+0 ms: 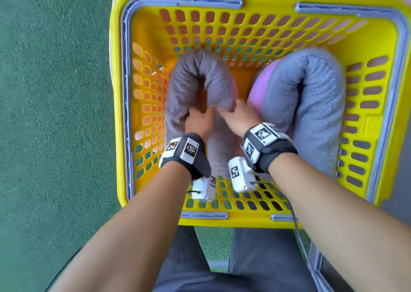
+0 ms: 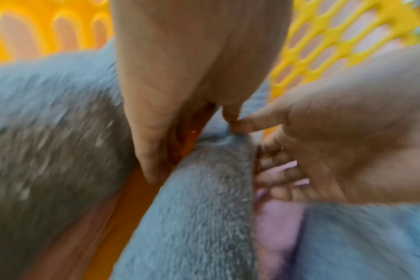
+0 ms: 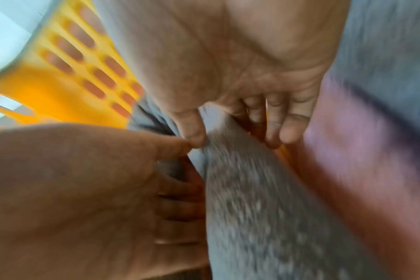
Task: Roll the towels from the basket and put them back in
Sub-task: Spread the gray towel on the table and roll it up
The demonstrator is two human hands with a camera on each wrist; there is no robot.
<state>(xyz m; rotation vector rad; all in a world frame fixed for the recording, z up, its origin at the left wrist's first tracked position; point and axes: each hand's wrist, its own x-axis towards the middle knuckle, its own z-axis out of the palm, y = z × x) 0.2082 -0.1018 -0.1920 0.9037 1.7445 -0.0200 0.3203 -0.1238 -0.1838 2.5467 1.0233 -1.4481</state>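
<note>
Green carpet-like flooring (image 1: 55,113) sits under a yellow perforated plastic basket (image 1: 222,24). Both wrist views are pretty blurry, and the fingertips get lost behind cloth. Left hand (image 1: 199,119) and right hand (image 1: 239,117) each have fingers curled around the fuzzy brownish-grey rolled towel (image 1: 200,75), bent into a U inside the basket's left half. Beside it lies a blue-grey terry roll (image 1: 311,95), partly covering something lilac (image 1: 258,91) I can't identify.
</note>
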